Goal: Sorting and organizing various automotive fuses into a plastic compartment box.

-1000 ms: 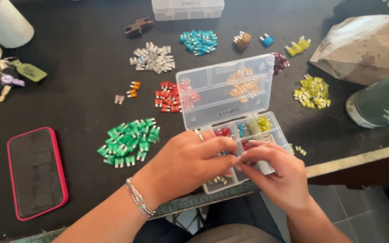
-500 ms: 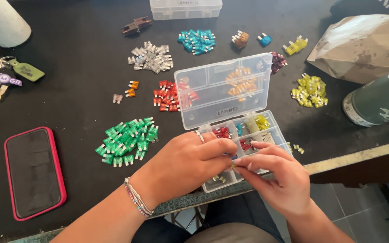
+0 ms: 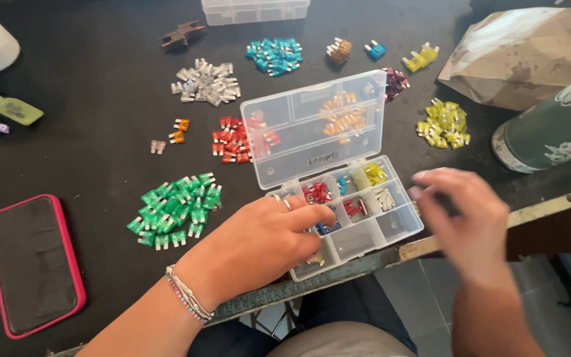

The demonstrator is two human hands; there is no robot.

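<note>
Head view: our left hand (image 3: 259,244) rests curled, holding nothing, on the clear plastic compartment box (image 3: 351,218), steadying it; our blurred right hand (image 3: 460,215) hovers beside, grip unclear.

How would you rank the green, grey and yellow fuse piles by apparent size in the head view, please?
1. green fuse pile
2. grey fuse pile
3. yellow fuse pile
Green lies nearest the camera, which flatters it.

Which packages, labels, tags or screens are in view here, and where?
Clear plastic compartment box, open at the table edge, handwritten label on its lid.
Second clear box, top edge, shut.
Crumpled brown paper bag, upper right.
Red-cased phone, lower left, screen dark.
Green key tag, far left.
</note>
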